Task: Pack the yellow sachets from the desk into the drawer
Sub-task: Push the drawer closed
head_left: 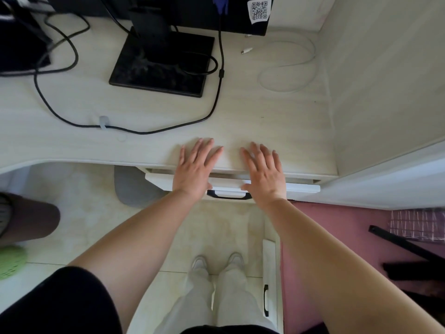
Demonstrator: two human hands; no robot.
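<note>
Evidently the left hand (196,166) and right hand (265,173) lie flat, fingers spread and holding nothing, at the tabletop's (265,112) six o'clock edge, over the nearly closed drawer (302,188). No yellow sachets show, so they are presumably packed inside.

Interior of drawer (301,188) hidden beneath desk (72,141) edge. Its front partly covered by left hand (195,169) and right hand (265,174). Top of monitor (192,15) cut off.

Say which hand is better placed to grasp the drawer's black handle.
Probably the right hand: its thumb lies by one end of the handle. The left hand is almost as near; both lie open.
</note>
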